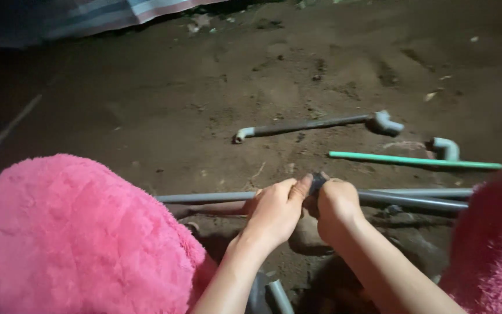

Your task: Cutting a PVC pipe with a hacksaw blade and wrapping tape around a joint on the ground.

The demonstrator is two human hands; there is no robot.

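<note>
Head view shows us crouched over bare dirt ground [164,99] at night, with our left hand [274,208] and right hand [335,204] meeting over a small dark fitting [318,181] at the middle of the picture. Our left fingers are curled tight, the thumb pressed up against the fitting, and our right fingers are closed round it from the other side; both hands seem to grip the same joint, though we cannot tell exactly how much of it each one holds. A long grey pipe [204,197] runs out leftward from under our left hand, and two more grey pipes [419,197] run out to the right, lying low along the ground. We judge these pipes to be light, stiff plastic, smooth and probably a little slippery with dust, so the surest hold is close beside the fitting, where the pipe cannot flex or swing. The fitting itself is small and hard, best pinched with the fingertips. Farther off, well apart from our hands, lies a grey pipe with elbows [315,124] at both ends, and near it a thin green pipe [413,160] with a loose grey elbow [445,147] just behind it. Fluffy pink sleeves [71,232] fill the lower corners, and a striped cloth [106,14] shows at the top edge.
</note>
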